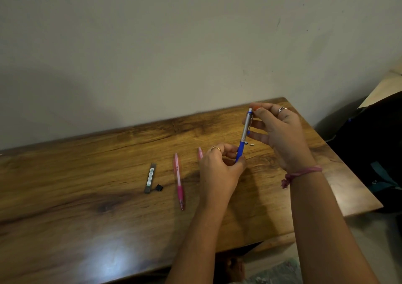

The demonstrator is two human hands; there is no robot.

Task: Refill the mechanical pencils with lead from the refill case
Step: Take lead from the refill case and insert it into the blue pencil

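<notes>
Print on pink pencil [178,180] barrel, centre frame: red lettering, too blurred to read | label on refill case [150,177], left of it: small print, illegible | no other text.

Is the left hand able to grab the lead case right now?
Probably not yet: the left hand grips the blue pencil. The lead case lies open, with bare table around it.

place: home room | cues: wooden table [108,175] against plain painted wall [152,44]; dark backpack [369,153] beside it

Second pink pencil [200,153] behind left hand [219,168]
</notes>
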